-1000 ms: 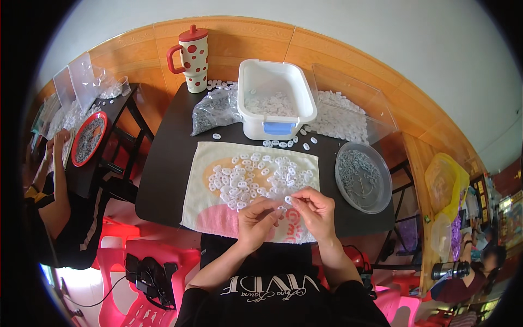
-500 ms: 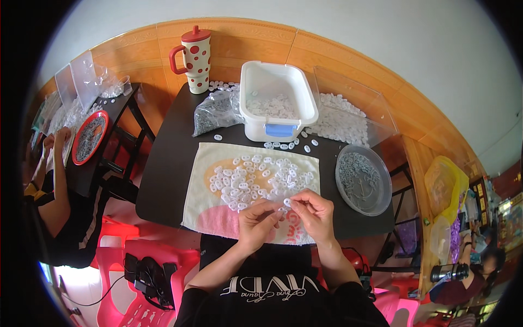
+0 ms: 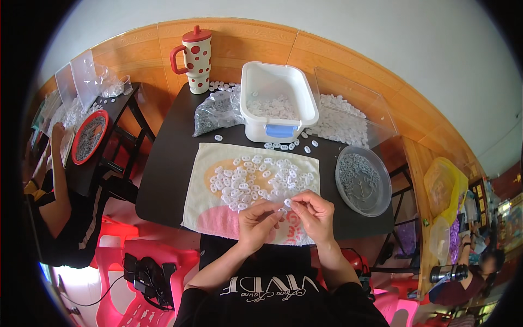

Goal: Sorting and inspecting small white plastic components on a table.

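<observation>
we pinch one small white oval piece between the fingertips of our left hand and right hand, both grasping it, its long axis hard to tell, with the heap of pieces just beyond on the towel.

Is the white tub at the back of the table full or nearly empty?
Nearly empty. The white tub has no lid, and only a thin layer of small white pieces covers its floor, far below the rim.

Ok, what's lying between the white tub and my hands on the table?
In the head view, a pale cloth strewn with small white oval pieces lies between the white tub and both hands; a few loose pieces sit on the dark table.
</observation>
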A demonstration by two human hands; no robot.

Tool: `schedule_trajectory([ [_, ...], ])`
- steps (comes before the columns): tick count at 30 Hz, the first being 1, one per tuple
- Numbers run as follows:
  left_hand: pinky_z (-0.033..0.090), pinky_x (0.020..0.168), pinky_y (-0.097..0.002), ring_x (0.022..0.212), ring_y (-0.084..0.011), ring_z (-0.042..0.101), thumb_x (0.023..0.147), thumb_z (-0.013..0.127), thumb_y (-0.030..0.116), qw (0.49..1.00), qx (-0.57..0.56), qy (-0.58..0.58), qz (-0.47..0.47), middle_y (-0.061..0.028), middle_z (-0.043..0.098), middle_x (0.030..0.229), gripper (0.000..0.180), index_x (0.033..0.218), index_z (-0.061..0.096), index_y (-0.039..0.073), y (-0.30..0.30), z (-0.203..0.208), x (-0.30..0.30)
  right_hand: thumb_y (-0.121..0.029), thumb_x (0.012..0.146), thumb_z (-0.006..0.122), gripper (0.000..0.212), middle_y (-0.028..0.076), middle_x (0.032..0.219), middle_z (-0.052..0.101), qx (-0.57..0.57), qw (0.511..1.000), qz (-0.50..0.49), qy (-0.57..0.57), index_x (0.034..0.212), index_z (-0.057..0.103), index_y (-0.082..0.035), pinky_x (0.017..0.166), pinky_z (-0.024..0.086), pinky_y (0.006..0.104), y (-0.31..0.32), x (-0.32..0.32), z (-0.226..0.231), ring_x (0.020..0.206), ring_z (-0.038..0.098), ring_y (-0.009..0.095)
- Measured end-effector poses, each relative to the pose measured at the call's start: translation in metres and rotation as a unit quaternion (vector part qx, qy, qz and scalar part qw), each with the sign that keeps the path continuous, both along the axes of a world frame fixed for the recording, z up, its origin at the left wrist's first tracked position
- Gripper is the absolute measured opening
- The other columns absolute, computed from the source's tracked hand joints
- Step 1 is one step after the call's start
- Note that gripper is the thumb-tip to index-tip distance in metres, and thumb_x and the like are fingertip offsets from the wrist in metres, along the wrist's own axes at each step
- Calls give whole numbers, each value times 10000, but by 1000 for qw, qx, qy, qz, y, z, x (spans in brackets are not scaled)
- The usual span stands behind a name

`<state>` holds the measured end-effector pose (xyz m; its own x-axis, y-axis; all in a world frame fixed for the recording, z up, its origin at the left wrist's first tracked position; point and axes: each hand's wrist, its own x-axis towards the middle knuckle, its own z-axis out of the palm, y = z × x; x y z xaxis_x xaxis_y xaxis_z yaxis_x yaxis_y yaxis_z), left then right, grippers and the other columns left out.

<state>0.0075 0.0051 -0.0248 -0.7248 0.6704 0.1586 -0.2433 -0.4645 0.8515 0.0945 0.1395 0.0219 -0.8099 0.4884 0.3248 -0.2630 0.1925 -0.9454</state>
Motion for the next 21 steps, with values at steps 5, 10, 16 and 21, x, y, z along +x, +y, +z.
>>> schedule_trajectory([
  [5,519,595,-218,749,-131,659,875,617,-109,1000,4,-1,3,-77,628,930,192,1040,690,-43,0,-1,1,71,892,637,54,46,849,644,24,999,-20,-2,945,639,63,680,482,205,-2,0,1,776,610,70],
  [10,515,590,-217,755,-134,663,877,613,-111,1000,8,-11,-1,-78,631,928,197,1043,691,-40,0,-1,1,57,880,658,37,36,800,649,32,999,-38,2,914,645,50,647,475,203,-2,0,0,736,610,64],
  [16,514,589,-216,757,-134,663,877,613,-110,1000,9,-12,2,-81,639,934,199,1044,692,-36,0,-2,1,57,869,665,29,39,776,649,45,998,-49,-7,888,649,42,628,472,204,-3,0,4,712,613,66],
  [21,515,586,-214,756,-134,664,876,616,-109,1000,11,-6,1,-84,644,937,200,1046,692,-36,0,-3,0,59,862,669,36,45,777,648,48,998,-32,-12,888,649,44,627,477,209,-1,1,-1,708,618,74],
])
